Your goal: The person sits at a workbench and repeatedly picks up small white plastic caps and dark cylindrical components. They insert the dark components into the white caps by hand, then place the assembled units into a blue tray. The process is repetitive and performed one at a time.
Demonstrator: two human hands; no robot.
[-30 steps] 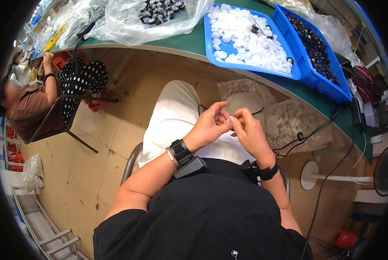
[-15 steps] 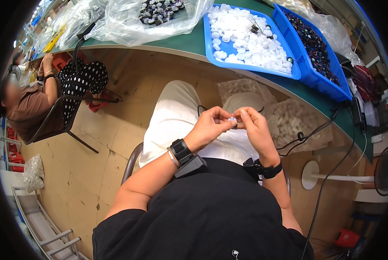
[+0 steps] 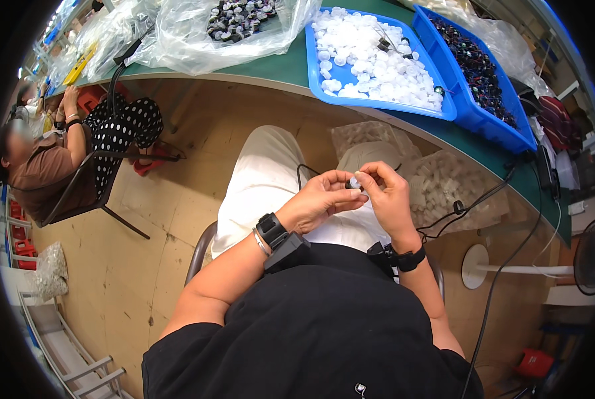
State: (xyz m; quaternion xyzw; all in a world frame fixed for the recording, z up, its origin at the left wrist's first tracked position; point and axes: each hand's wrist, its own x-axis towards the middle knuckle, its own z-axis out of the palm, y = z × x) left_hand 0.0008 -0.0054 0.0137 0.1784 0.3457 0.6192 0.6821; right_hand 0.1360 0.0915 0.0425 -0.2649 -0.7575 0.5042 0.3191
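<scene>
Above my lap, both hands meet at a small round piece (image 3: 355, 182), white on its face with a dark edge. My left hand (image 3: 317, 201) grips it from the left between thumb and fingers. From the right, the thumb and index finger of my right hand (image 3: 389, 194) pinch its upper side. My fingers cover much of the piece, so its exact kind is unclear. On the green table (image 3: 271, 66) ahead, a blue tray (image 3: 316, 72) is heaped with white translucent caps (image 3: 370, 56). Beside it stands a deeper blue bin (image 3: 493, 118) of small dark wired parts.
A clear plastic bag (image 3: 197, 46) with dark-and-white round pieces lies on the table. Under the table edge are bags of white parts (image 3: 437, 186). Black cables (image 3: 493, 286) hang at the right. A white fan (image 3: 475, 266) stands there. Another person (image 3: 51, 156) sits at left.
The white face of the piece now shows more between my fingers. My right thumb and index finger have shifted onto its upper side, and my left fingers have spread lower beneath it.
</scene>
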